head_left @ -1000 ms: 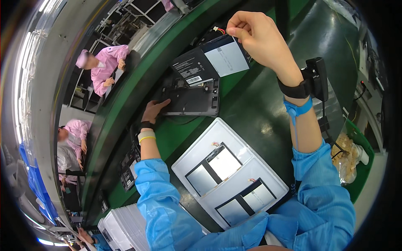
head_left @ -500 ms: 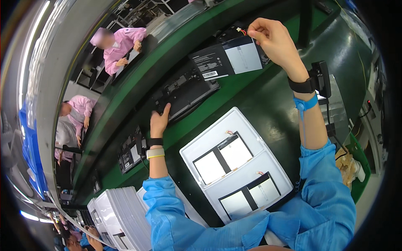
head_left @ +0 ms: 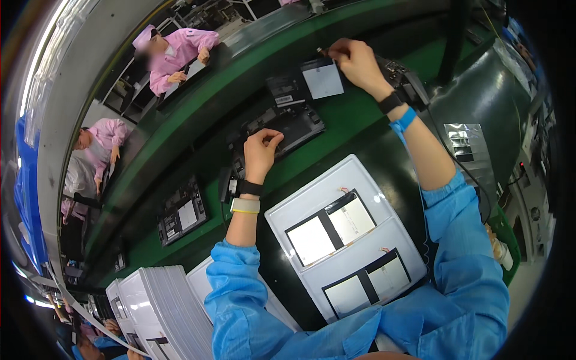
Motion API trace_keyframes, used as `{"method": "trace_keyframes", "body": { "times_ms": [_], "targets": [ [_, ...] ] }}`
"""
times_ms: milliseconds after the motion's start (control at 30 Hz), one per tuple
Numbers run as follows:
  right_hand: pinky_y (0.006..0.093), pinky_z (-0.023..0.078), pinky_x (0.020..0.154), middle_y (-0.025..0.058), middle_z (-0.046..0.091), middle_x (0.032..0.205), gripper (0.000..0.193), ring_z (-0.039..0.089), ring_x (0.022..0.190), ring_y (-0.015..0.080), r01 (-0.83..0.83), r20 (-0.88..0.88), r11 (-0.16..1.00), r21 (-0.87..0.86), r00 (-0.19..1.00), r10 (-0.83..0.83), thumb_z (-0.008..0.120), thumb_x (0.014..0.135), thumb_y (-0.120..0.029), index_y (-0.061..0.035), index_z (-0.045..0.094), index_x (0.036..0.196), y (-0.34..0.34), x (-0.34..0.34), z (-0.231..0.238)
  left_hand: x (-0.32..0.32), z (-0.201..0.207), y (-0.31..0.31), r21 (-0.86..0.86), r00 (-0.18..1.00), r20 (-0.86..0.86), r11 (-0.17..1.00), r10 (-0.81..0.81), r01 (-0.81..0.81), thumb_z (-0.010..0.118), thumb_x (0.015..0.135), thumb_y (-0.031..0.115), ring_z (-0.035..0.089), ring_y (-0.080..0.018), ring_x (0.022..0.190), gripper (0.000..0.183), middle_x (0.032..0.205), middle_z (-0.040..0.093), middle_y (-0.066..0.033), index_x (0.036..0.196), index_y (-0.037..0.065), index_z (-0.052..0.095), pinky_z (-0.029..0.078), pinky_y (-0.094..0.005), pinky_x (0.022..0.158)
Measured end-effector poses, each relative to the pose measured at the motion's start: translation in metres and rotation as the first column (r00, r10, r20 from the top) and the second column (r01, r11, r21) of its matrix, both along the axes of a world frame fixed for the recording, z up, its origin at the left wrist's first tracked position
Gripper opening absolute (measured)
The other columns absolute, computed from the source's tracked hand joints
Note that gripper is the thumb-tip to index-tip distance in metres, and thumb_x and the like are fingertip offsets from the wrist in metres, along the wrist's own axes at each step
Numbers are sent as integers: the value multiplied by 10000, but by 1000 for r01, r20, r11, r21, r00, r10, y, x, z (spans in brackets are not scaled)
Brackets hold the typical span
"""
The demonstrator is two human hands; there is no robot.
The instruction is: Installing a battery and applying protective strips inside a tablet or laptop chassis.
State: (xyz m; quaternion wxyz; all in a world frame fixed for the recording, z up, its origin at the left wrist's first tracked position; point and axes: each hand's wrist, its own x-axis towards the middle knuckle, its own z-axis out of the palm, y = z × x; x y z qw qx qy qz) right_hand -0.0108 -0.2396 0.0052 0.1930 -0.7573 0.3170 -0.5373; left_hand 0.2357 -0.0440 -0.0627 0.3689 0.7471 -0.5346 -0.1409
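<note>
My right hand [head_left: 360,67] pinches the far right edge of a flat battery pack [head_left: 324,79], black with a pale panel, beside its small cable connector. The pack hangs over the green conveyor, tilted. Just in front of it lies an open black laptop base [head_left: 295,125]. My left hand [head_left: 261,157] is over the near left part of that base, with thumb and fingertips curled together; whatever they hold, if anything, is hidden. A white plastic tray [head_left: 384,237] lies nearer me, with several flat battery packs in its two compartments.
Another laptop base [head_left: 182,211] with a battery lies further left on the conveyor; more device parts [head_left: 399,78] are right of my right hand. Stacked white trays [head_left: 171,300] stand lower left. A silver bag [head_left: 471,147] is at right. Co-workers in pink sit across.
My right hand has moved left with the battery pack, closer to the laptop base. My left hand has moved right and up over the base, its fingers now curled. The base has shifted slightly right.
</note>
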Motion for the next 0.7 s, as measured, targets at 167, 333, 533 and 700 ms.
{"method": "trace_keyframes", "body": {
  "times_ms": [167, 333, 533, 700],
  "targets": [
    [353, 559, 817, 157, 767, 936, 143, 736, 891, 267, -168, -78, 944, 285, 977, 198, 675, 873, -24, -5, 762, 984, -19, 52, -37, 5, 10, 23, -186, 990, -99, 979, -98, 79, 817, 864, 134, 721, -127, 746, 160, 876, 786, -116, 956, 4, 798, 538, -255, 700],
    [341, 558, 797, 135, 768, 929, 128, 722, 869, 229, -245, -127, 852, 463, 933, 338, 701, 890, -64, -8, 765, 985, -9, 85, -59, 43, 34, 59, -206, 998, 28, 977, -58, 62, 860, 823, 132, 691, -120, 933, 341, 1051, 772, -71, 1131, 14, 769, 529, -263, 837],
    [338, 560, 765, 145, 766, 917, 139, 725, 819, 237, -358, -137, 825, 437, 880, 454, 722, 881, -88, 9, 756, 975, 11, 106, -70, 85, 24, 89, -33, 902, 402, 982, -159, 188, 1008, 533, 285, 401, -382, 1444, 1254, 1584, 401, -208, 1575, 58, 348, 353, -465, 1200],
    [352, 561, 780, 163, 760, 897, 139, 730, 834, 259, -383, -154, 809, 445, 858, 491, 738, 869, -99, 9, 752, 956, 17, 116, -69, 81, 15, 71, -53, 901, 363, 961, -236, 273, 1013, 503, 291, 378, -401, 1469, 1288, 1609, 373, -212, 1574, 57, 338, 325, -483, 1226]
  ]
}}
